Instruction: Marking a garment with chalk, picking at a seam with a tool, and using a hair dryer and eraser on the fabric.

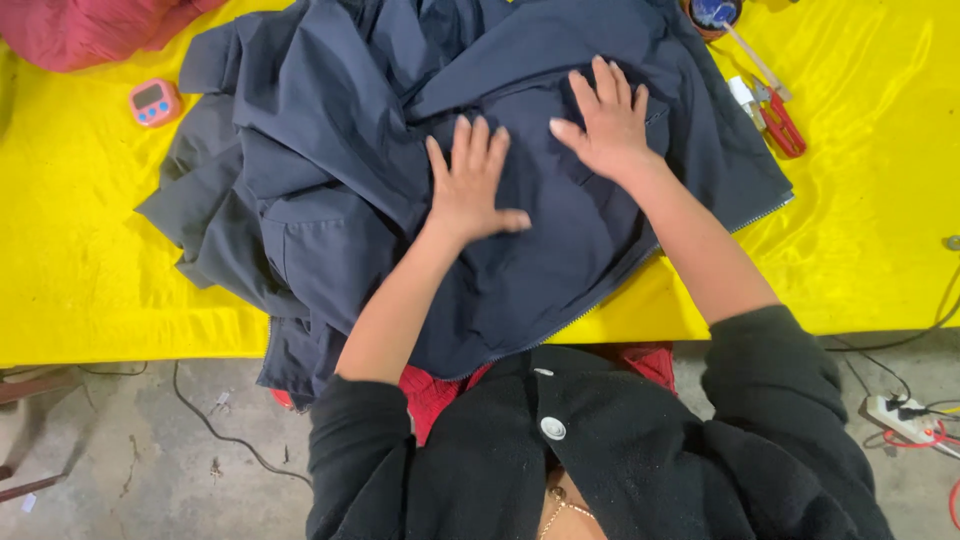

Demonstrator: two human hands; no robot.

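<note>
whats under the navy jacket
The navy jacket lies crumpled on a yellow cloth, which shows all around it. Both hands, left and right, press flat on top. Whatever lies beneath the jacket's folds is covered.

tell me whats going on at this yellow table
A person in a black top has both hands flat on a dark navy jacket heaped on the yellow table, left hand beside right hand. A pink timer lies to the left, red-handled pliers to the right.
</note>
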